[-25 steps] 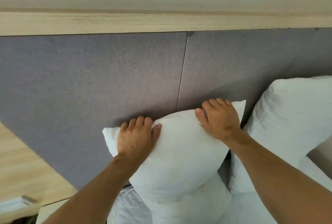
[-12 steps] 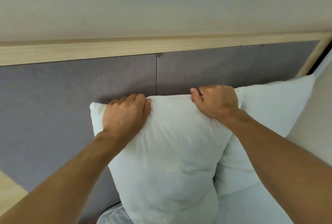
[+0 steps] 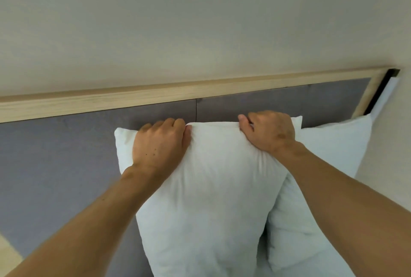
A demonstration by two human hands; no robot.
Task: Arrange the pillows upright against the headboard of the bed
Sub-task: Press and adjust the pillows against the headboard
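A big, soft white pillow [image 3: 206, 199] stands up tall against the grey cloth headboard [image 3: 62, 165] of the bed. Its top edge is close under the pale wooden strip [image 3: 155, 94] that runs along the top of the headboard. The pillow's back leans on the grey cloth.

The person holds the pillow by its top edge with both bare hands. The left hand [image 3: 160, 145] is near the pillow's top left corner. Its fingers curl over the top edge and go behind the pillow, and the thumb presses on the front. So the left grip is clenched on the pillow. The right hand [image 3: 270, 131] is near the top right corner. Its fingers are also folded over the top edge, with the thumb on the front. The right grip is clenched on the pillow too. The cloth bunches up in small folds under each hand.

Both bare arms reach up from the bottom of the view, one on each side of the pillow.

A second soft white pillow [image 3: 329, 165] stands just beside the first one, on its right. It also leans up against the headboard. The first pillow sits a little in front of it and covers its left side, and the two touch.

Above the wooden strip there is a plain cream wall [image 3: 200, 21]. At the far right end of the headboard there is a thin black edge [image 3: 382, 90].
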